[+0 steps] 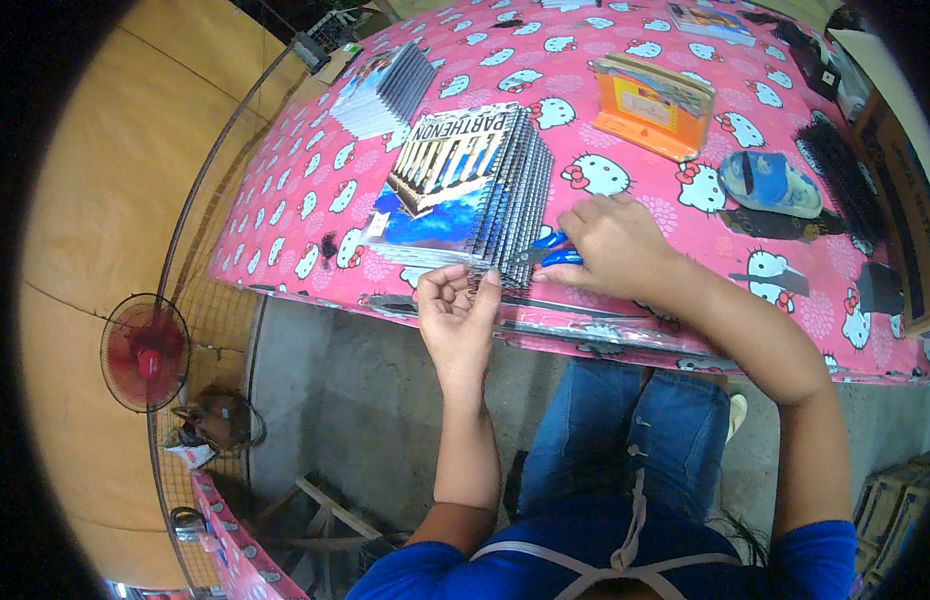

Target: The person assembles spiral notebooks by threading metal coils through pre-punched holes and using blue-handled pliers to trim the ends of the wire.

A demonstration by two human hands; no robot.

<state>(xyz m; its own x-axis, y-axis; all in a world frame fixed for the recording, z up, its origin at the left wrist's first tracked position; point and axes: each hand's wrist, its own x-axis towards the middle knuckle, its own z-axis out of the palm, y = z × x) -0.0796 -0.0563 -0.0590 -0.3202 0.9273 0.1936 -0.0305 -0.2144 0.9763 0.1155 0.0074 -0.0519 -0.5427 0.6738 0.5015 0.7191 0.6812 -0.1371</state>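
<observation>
A stack of spiral-bound notebooks [440, 190], with a columned temple and blue sky on the top cover, lies near the table's front edge. Its black coil bindings line the right side. My right hand [615, 245] is closed around blue-handled pliers [560, 250], whose jaws reach the near end of the coils. My left hand [457, 310] is at the stack's near corner, thumb and fingers pinched at the end of a dark coil [477, 280]. How firmly it grips the coil is partly hidden by the fingers.
Another notebook stack [385, 90] stands at the far left on the pink patterned tablecloth [595, 178]. To the right are an orange-and-yellow case [655, 105], a blue slipper-shaped item [770, 183], black coils [843, 185] and a cardboard box [900, 200]. A red fan [147, 352] is at left.
</observation>
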